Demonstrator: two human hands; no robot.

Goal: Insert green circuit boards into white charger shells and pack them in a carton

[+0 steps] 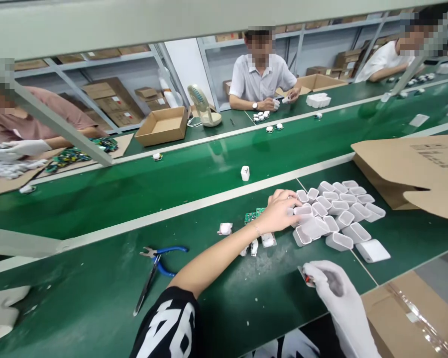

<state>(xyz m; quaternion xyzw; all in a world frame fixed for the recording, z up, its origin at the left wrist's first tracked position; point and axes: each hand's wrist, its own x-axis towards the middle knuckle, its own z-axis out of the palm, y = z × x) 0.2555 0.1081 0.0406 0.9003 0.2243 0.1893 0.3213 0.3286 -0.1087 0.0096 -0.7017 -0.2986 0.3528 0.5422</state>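
My bare left hand (280, 211) reaches forward onto a pile of white plastic shells (338, 214) on the green bench, its fingers curled on one shell at the pile's left edge. My right hand (330, 286), in a white glove, sits near the bench's front edge and pinches a small part with red on it (306, 278). A green circuit board (254, 216) lies just left of my left wrist. Small white parts (259, 243) lie under my forearm.
Blue-handled pliers (160, 261) lie to the left. A lone white shell (245, 173) stands on the green conveyor belt (171, 179). Cardboard boxes (414, 169) sit at right and front right. Three other people work across the belt, with an open box (163, 126) and a small fan (203, 107).
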